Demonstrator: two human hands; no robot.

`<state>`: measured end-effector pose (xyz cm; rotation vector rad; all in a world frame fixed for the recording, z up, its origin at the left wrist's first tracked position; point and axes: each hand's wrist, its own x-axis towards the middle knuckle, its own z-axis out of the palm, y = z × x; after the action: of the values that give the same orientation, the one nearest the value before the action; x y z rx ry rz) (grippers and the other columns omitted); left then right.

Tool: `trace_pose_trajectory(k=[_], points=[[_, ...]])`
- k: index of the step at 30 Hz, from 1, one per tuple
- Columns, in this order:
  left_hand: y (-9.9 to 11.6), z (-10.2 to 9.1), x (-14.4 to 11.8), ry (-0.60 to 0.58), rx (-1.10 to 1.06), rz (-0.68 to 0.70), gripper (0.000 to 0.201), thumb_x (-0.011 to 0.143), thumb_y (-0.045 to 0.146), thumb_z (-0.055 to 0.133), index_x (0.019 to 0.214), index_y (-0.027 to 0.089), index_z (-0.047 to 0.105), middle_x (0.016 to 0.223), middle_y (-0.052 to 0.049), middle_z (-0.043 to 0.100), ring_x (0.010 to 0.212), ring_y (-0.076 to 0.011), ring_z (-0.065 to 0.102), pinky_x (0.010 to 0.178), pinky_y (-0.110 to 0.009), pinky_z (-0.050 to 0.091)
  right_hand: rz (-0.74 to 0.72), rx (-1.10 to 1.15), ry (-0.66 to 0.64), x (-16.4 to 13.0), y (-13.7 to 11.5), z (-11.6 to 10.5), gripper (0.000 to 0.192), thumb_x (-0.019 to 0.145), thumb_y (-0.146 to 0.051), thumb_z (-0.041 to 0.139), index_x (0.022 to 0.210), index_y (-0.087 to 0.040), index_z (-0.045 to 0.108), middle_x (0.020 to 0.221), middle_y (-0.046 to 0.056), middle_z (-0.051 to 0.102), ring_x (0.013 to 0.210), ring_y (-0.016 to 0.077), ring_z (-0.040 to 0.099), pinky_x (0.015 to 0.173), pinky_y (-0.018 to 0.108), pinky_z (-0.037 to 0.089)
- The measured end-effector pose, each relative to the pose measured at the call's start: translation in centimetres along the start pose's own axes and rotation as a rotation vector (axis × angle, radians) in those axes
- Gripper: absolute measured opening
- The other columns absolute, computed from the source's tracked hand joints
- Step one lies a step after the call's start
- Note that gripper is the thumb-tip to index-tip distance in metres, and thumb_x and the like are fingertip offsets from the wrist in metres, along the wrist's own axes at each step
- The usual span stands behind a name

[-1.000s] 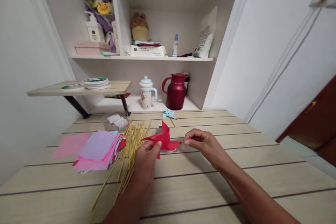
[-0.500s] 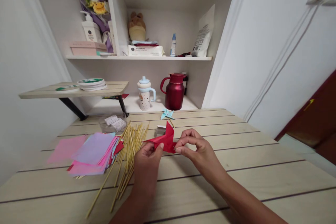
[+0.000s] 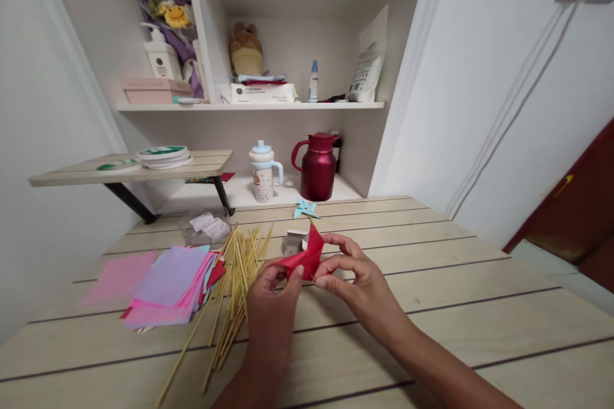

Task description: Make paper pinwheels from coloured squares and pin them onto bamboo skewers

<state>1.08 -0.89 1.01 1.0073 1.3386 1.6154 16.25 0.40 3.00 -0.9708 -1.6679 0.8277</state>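
A red paper pinwheel (image 3: 307, 257), its blades folded and one point standing up, is held over the table between my hands. My left hand (image 3: 274, 297) is closed, pinching the pinwheel's left side between thumb and fingers. My right hand (image 3: 352, 275) is closed at its lower right edge; thumb and index finger pinch a tiny pin-like piece, too small to make out well. Just behind the pinwheel sits a small open grey-white box (image 3: 294, 241). Farther back lies a finished light-blue pinwheel (image 3: 305, 208) on a stick.
Many thin wooden sticks (image 3: 235, 294) lie left of my left hand. Beyond them are stacked pink and purple paper sheets (image 3: 167, 278) and a clear container (image 3: 204, 228). A cup (image 3: 263, 172) and a red jug (image 3: 318, 169) stand at the back, beside a small raised shelf (image 3: 211, 163).
My right hand has shifted slightly left, closer against the red pinwheel, with its fingers now partly behind the paper. The pinwheel has turned a little, and the view has shifted slightly.
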Motion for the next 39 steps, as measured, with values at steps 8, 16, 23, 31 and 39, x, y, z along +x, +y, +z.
trace_pose_trajectory(k=[8,16,23,31,39], points=[[-0.4,0.1,-0.3,-0.011,-0.017,0.055,0.026,0.07,0.034,0.074,0.09,0.019,0.074,0.089,-0.007,0.077,0.086,-0.0237,0.071,0.079,-0.033,0.053,-0.018,0.038,-0.032,0.1,-0.5,0.1,0.009,0.081,-0.024,0.071,0.073,-0.023,0.071,0.102,0.004,0.067,0.105,0.0236,0.06,0.097,0.038,0.04],[0.0,0.3,-0.7,0.009,0.064,0.144,0.023,0.071,0.032,0.074,0.089,0.019,0.075,0.088,-0.006,0.075,0.082,-0.0214,0.07,0.072,-0.029,0.053,-0.051,0.027,-0.012,0.1,-0.7,0.2,0.012,0.082,-0.02,0.07,0.071,-0.022,0.067,0.085,0.001,0.068,0.091,0.0204,0.06,0.085,0.032,0.043],[-0.5,0.1,-0.6,0.008,0.142,0.153,0.021,0.074,0.035,0.072,0.087,0.018,0.073,0.085,-0.006,0.075,0.078,-0.0211,0.07,0.066,-0.028,0.052,-0.029,0.041,0.011,0.1,-0.8,0.3,0.012,0.082,-0.018,0.069,0.071,-0.022,0.068,0.081,0.0,0.067,0.084,0.0187,0.061,0.08,0.031,0.044],[0.0,0.3,-1.2,-0.021,0.074,0.128,0.022,0.074,0.032,0.072,0.091,0.019,0.074,0.094,-0.007,0.076,0.085,-0.0225,0.071,0.075,-0.031,0.054,-0.038,0.032,0.007,0.0,-0.9,0.2,0.012,0.082,-0.018,0.07,0.07,-0.021,0.068,0.08,0.0,0.067,0.082,0.0187,0.061,0.079,0.031,0.044],[0.2,0.3,-1.3,0.003,0.082,0.127,0.021,0.072,0.033,0.073,0.087,0.019,0.076,0.092,-0.009,0.076,0.081,-0.0224,0.071,0.073,-0.031,0.054,-0.01,0.002,0.015,0.1,-0.9,0.3,0.013,0.081,-0.019,0.07,0.069,-0.022,0.068,0.076,-0.001,0.066,0.079,0.0182,0.058,0.076,0.031,0.042]])
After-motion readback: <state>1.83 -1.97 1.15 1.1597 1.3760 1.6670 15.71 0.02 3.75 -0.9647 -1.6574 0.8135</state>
